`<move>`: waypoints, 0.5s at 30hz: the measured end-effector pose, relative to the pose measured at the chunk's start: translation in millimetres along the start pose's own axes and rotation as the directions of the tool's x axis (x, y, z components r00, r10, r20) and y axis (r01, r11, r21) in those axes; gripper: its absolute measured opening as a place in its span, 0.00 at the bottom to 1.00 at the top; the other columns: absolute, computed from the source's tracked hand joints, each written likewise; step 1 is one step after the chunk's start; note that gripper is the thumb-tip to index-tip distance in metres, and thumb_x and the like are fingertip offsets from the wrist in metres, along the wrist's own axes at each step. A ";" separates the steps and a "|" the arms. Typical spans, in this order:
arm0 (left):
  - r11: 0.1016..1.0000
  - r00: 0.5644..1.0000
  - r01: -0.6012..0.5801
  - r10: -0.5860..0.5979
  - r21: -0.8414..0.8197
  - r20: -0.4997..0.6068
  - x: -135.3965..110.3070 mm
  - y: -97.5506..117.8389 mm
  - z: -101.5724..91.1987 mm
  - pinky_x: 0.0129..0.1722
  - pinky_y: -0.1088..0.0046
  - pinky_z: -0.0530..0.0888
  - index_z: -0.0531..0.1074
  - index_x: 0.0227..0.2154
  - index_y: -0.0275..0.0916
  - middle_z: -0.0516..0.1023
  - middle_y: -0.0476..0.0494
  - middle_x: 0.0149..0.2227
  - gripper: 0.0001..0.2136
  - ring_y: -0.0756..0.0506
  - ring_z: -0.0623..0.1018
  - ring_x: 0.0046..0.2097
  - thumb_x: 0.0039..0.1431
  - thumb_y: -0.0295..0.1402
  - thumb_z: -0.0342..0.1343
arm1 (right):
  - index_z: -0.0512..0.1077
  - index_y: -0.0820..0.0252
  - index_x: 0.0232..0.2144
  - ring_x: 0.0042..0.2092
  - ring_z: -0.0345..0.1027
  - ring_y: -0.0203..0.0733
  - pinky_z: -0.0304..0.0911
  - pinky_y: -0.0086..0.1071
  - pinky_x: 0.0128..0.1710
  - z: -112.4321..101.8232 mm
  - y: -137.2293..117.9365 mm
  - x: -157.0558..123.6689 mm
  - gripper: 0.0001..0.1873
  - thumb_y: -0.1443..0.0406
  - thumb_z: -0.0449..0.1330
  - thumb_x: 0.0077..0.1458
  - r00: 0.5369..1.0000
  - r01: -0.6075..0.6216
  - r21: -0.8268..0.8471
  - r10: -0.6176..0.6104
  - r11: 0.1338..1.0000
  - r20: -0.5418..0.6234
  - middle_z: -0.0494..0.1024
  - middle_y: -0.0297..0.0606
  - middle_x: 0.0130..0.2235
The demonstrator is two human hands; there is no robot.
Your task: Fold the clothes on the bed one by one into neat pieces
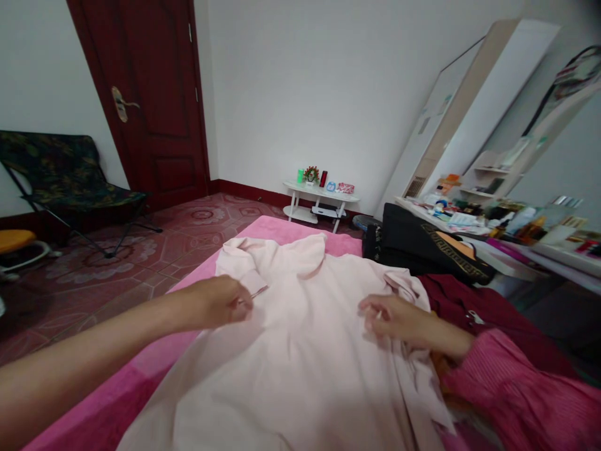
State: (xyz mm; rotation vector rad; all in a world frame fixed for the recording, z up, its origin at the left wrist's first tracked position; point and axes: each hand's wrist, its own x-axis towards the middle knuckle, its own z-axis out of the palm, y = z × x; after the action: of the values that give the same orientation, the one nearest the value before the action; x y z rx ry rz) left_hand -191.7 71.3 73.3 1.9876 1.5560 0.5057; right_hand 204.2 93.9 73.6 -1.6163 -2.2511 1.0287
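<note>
A pale pink collared dress lies spread before me, its collar at the far end and its lower part running off the bottom of the view. My left hand is by the sleeve on the left, fingers curled together in a pinch at the cloth near the cuff. Over the right side of the dress is my right hand, with bent fingers somewhat apart and a shadow on the fabric below. Creases and bunched folds show around the right sleeve. Both hands are slightly blurred.
Under the dress is a pink bed cover. A black bag and dark red cloth lie on the right, beside a cluttered dressing table. Farther off are a small white table, a folding chair and a door.
</note>
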 end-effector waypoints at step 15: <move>0.721 0.913 0.369 -0.398 -0.587 0.084 245.0 -7.0 62.8 0.20 0.80 0.69 0.71 0.39 0.31 0.75 0.47 0.20 0.16 0.52 0.71 0.19 0.47 0.29 0.66 | 0.45 0.69 0.63 0.22 0.71 0.40 0.66 0.27 0.19 -36.3 100.5 159.1 0.41 0.70 0.59 0.52 0.772 -0.327 0.412 0.492 0.850 -0.402 0.74 0.34 0.20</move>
State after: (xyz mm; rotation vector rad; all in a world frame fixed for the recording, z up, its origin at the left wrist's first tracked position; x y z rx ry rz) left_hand -96.5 296.8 9.4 1.1432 1.5364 0.7574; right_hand 237.5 267.6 -0.1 -1.9892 -1.3427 0.8678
